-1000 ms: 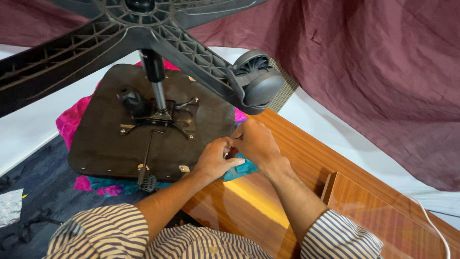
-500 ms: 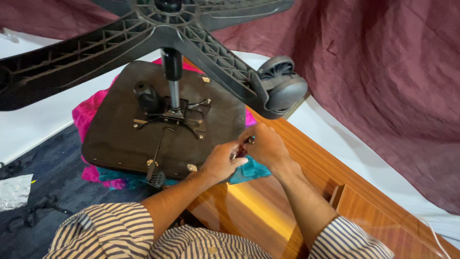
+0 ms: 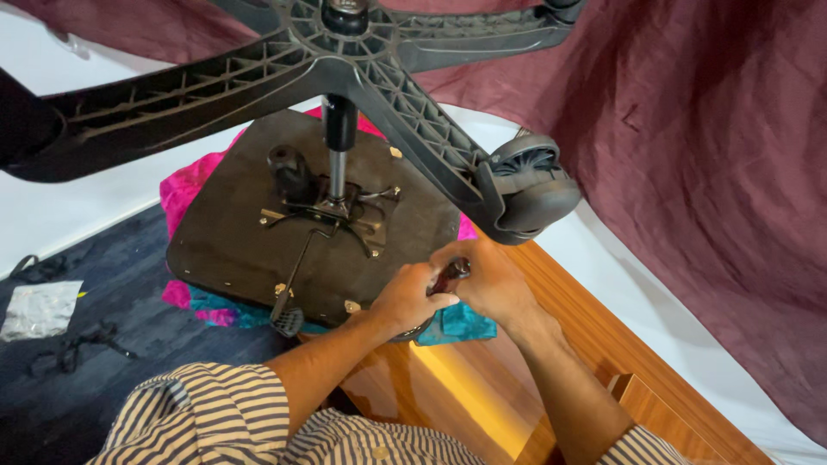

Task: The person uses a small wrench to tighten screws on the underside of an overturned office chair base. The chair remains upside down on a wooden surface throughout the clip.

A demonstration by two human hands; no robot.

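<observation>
Together, our 2 hands meet at the near right corner of the upturned chair seat (image 3: 233,250), whose dark underside faces up at us. Our left hand (image 3: 405,301) is clenched around a small dark handle (image 3: 451,274), and our right hand (image 3: 491,280) closes over the same handle from the other side, so that the fingers of both touch; what the handle belongs to is hidden under our hands. The seat lies on a pink and teal cloth (image 3: 185,194), which shows along its left and near edges and under our hands. At the middle of the seat sits a metal mounting plate (image 3: 332,215) with the gas column (image 3: 338,151) rising from it towards us. A thin lever (image 3: 289,297) runs from the plate to the near edge of the seat. Above it all spreads the black star base (image 3: 258,77), one arm ending in a caster wheel (image 3: 534,185) just above our right hand. A wooden surface (image 3: 448,396) lies under our forearms, and maroon fabric (image 3: 715,172) hangs on the right.
</observation>
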